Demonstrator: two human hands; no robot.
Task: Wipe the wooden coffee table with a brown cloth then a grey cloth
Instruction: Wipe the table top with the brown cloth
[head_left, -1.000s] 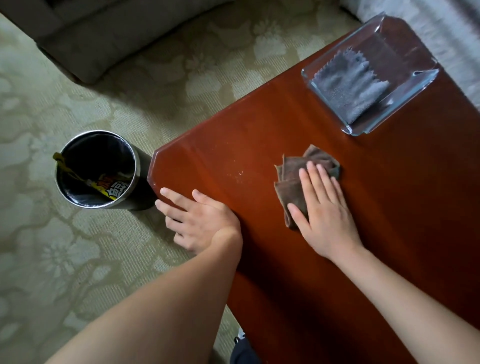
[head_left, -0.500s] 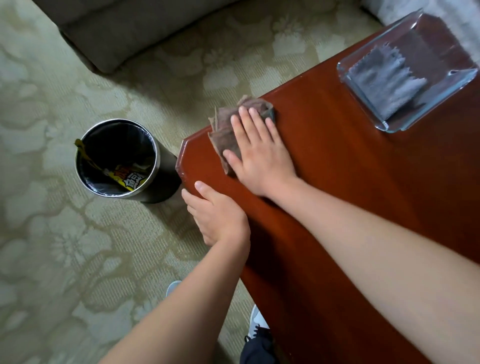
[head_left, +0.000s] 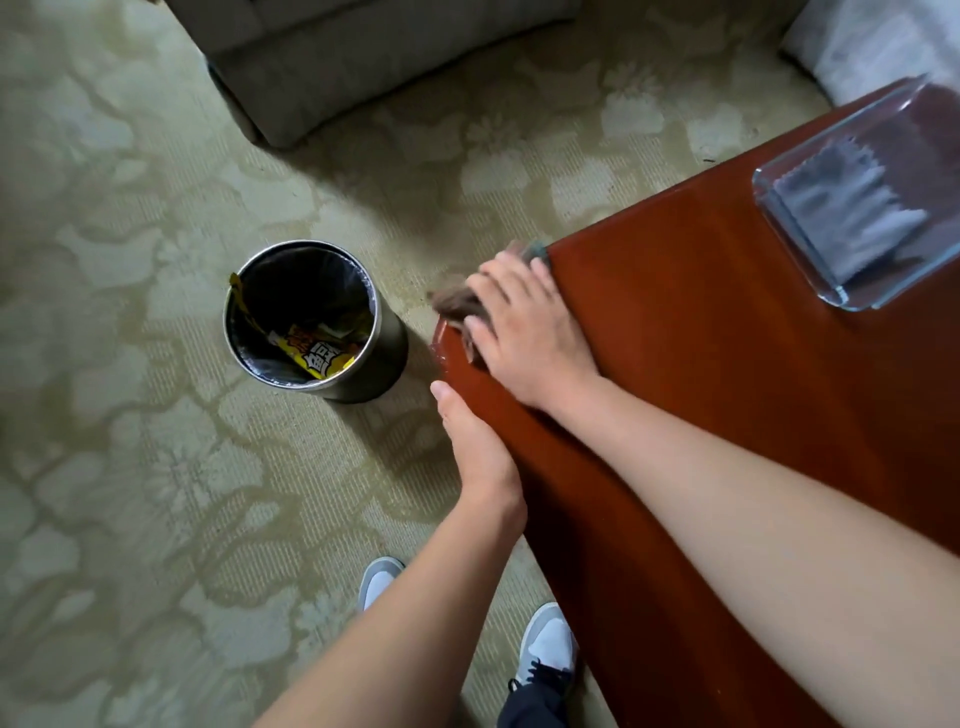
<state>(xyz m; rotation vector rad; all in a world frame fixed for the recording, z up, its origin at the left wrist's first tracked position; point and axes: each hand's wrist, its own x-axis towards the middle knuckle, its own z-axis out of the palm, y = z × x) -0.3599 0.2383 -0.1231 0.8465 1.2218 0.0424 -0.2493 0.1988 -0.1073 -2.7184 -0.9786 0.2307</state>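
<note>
The red-brown wooden coffee table fills the right side of the view. My right hand lies flat on the brown cloth at the table's left corner, and the cloth sticks out past the edge. My left hand rests against the table's near-left edge just below that corner; its fingers are hidden under the edge. The grey cloth lies in a clear glass tray at the table's far right.
A round metal waste bin with a black liner and yellow wrappers stands on the patterned carpet left of the corner. A grey sofa sits at the back. My two shoes are beside the table's near edge.
My right hand has slid the brown cloth leftward from the tabletop's middle to the corner, where it overhangs. My left hand moved from flat on the top to the table's edge.
</note>
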